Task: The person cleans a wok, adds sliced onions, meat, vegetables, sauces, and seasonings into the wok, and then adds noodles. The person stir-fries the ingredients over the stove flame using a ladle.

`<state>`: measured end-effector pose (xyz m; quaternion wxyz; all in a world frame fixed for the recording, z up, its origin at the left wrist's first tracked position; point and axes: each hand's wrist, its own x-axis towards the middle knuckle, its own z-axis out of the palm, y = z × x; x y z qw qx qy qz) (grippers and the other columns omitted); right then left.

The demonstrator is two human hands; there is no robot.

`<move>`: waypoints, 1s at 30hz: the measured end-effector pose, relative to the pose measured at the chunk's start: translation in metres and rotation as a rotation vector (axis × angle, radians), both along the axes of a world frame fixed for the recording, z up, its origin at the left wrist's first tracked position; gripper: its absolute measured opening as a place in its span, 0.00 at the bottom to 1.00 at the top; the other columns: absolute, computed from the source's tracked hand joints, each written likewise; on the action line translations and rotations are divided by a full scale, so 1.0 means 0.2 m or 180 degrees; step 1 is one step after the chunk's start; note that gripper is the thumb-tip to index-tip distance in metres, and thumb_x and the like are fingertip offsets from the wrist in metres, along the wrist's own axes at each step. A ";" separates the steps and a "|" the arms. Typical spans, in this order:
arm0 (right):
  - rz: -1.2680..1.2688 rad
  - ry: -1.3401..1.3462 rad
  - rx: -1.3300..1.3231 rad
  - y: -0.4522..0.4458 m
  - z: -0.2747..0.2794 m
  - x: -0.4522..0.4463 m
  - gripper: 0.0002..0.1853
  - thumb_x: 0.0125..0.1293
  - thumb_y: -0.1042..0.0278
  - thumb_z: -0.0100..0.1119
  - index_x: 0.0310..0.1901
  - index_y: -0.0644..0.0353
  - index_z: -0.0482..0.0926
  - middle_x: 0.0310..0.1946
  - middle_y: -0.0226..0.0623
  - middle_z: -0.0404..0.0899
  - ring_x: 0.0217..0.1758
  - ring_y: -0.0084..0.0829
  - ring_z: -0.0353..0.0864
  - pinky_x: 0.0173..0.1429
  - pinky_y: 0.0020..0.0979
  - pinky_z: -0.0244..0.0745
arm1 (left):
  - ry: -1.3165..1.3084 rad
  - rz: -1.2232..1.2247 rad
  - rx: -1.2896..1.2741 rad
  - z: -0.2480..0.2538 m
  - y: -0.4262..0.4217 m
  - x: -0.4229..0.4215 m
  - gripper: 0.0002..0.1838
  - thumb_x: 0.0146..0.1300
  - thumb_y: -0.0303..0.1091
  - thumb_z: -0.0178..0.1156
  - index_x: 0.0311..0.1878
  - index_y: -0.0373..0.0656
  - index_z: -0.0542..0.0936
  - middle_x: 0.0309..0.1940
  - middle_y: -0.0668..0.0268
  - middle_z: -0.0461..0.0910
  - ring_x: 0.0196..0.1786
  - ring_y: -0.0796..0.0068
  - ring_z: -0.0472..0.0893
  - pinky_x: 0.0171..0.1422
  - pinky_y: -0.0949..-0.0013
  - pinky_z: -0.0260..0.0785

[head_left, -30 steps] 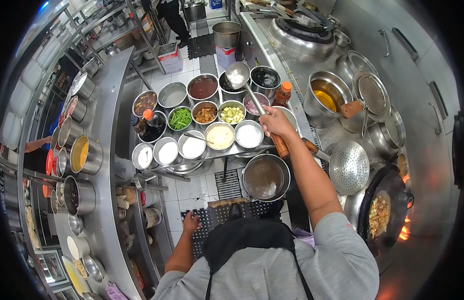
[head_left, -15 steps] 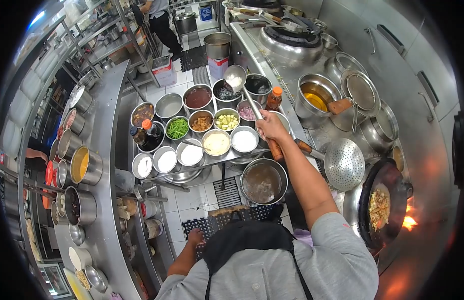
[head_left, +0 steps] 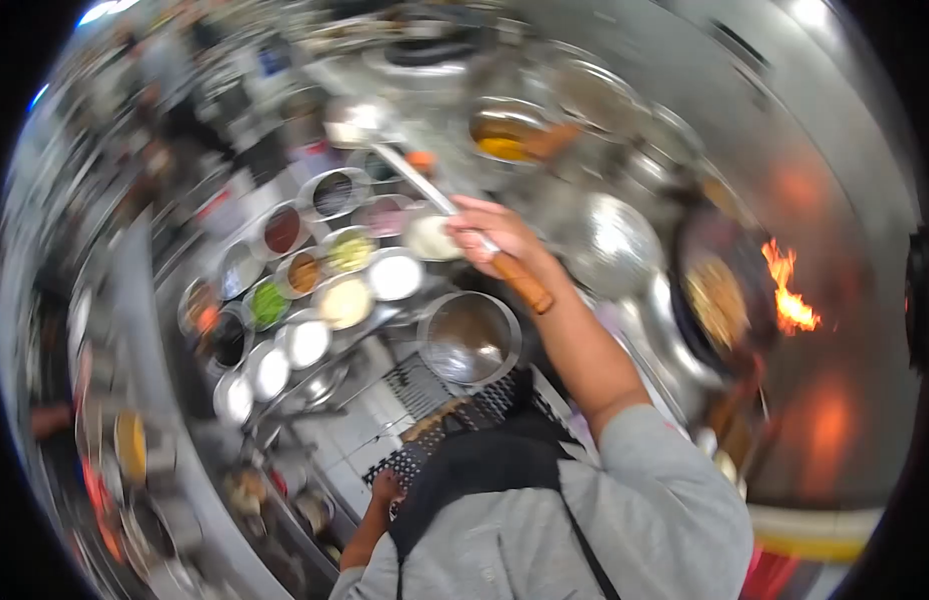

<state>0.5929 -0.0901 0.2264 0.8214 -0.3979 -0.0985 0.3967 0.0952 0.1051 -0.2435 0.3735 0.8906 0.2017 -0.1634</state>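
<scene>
holding a ladle (head_left: 415,178) out at arm's length seems to be the step in hand: the person's right hand (head_left: 495,232) is wrapped round the handle, its wooden end lying by the wrist, its scoop over the far side of the clustered bowls (head_left: 242,270). whether the scoop touches anything, or how full it is, i can't tell through the blur. the left hand (head_left: 387,487) is low beside the black apron (head_left: 485,465), well apart from the right; whether its fingers are spread or curled i can't tell. in my judgement, the next move calls for a firm wrist and a level scoop, clear of the bowl rims.

counting: one ladle, one perforated strainer (head_left: 613,245), one wok (head_left: 740,240) with food in it and flame (head_left: 788,295) beside it, one large pot (head_left: 490,305) of murky liquid, one yellow-liquid pot (head_left: 497,107). the front row of bowls shows four white fillings (head_left: 396,274) and one pale yellow filling (head_left: 345,302); behind are one green filling (head_left: 269,302), one brown filling (head_left: 304,272), one yellow-green filling (head_left: 349,251) and one pink filling (head_left: 383,217). the darker bowls are too smeared to number surely.
</scene>
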 end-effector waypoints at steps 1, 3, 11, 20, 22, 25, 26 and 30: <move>-0.0016 0.0038 0.0234 -0.14 0.01 -0.03 0.33 0.65 0.79 0.56 0.69 0.66 0.54 0.33 0.39 0.74 0.21 0.17 0.68 0.15 0.20 0.63 | -0.0478 -0.0766 0.0752 -0.06 0.03 -0.04 0.07 0.61 0.30 0.59 0.38 0.37 0.79 0.28 0.54 0.82 0.32 0.68 0.85 0.32 0.66 0.77; -0.0212 0.0001 0.0393 -0.43 0.17 -0.19 0.34 0.65 0.80 0.55 0.70 0.66 0.54 0.35 0.39 0.74 0.21 0.17 0.67 0.15 0.19 0.62 | 0.0051 -0.0501 0.0037 -0.06 0.06 0.04 0.06 0.61 0.30 0.59 0.38 0.37 0.79 0.28 0.55 0.81 0.32 0.68 0.85 0.33 0.66 0.76; -0.2245 -0.0649 -0.0585 -1.69 0.30 -0.82 0.35 0.65 0.78 0.53 0.72 0.66 0.52 0.32 0.36 0.71 0.21 0.15 0.68 0.14 0.17 0.65 | 0.0027 -0.0437 -0.0251 -0.11 0.10 0.40 0.06 0.61 0.28 0.58 0.40 0.39 0.78 0.26 0.58 0.80 0.32 0.71 0.84 0.36 0.67 0.75; -0.2986 -0.0386 -0.4295 -2.66 -0.04 -1.00 0.23 0.60 0.74 0.55 0.58 0.68 0.72 0.21 0.38 0.76 0.16 0.27 0.76 0.18 0.30 0.70 | 0.0873 0.0457 -0.1496 0.35 -0.32 1.06 0.17 0.63 0.25 0.55 0.56 0.38 0.71 0.25 0.60 0.75 0.18 0.70 0.75 0.16 0.67 0.66; -0.3225 -0.2104 -0.5597 -2.89 -0.35 -0.96 0.22 0.60 0.74 0.54 0.57 0.69 0.73 0.23 0.42 0.78 0.19 0.31 0.79 0.21 0.34 0.73 | 0.0661 0.0303 -0.1545 0.40 -0.43 1.07 0.17 0.64 0.25 0.54 0.56 0.37 0.71 0.25 0.59 0.76 0.17 0.70 0.75 0.15 0.67 0.66; -0.2873 -0.3445 -0.6754 -2.84 -0.36 -0.92 0.20 0.59 0.74 0.53 0.53 0.72 0.73 0.29 0.53 0.81 0.28 0.39 0.86 0.30 0.42 0.80 | 0.0505 0.0293 -0.1477 0.45 -0.57 1.05 0.17 0.63 0.25 0.54 0.55 0.37 0.72 0.26 0.59 0.77 0.17 0.70 0.76 0.16 0.67 0.68; -0.2684 -0.2054 -0.5925 -2.70 -0.24 -0.93 0.20 0.60 0.73 0.54 0.54 0.71 0.72 0.30 0.49 0.80 0.25 0.33 0.83 0.25 0.38 0.76 | 0.0500 0.0314 -0.1420 0.48 -0.61 1.02 0.17 0.63 0.25 0.55 0.55 0.37 0.72 0.26 0.59 0.77 0.17 0.70 0.76 0.17 0.67 0.69; -0.2251 0.0015 -0.3243 -2.58 -0.21 -0.89 0.18 0.63 0.75 0.54 0.55 0.69 0.70 0.34 0.41 0.77 0.23 0.22 0.75 0.17 0.30 0.70 | 0.0732 0.0122 -0.1083 0.51 -0.71 0.89 0.16 0.64 0.26 0.54 0.55 0.39 0.73 0.26 0.61 0.78 0.18 0.69 0.77 0.19 0.67 0.72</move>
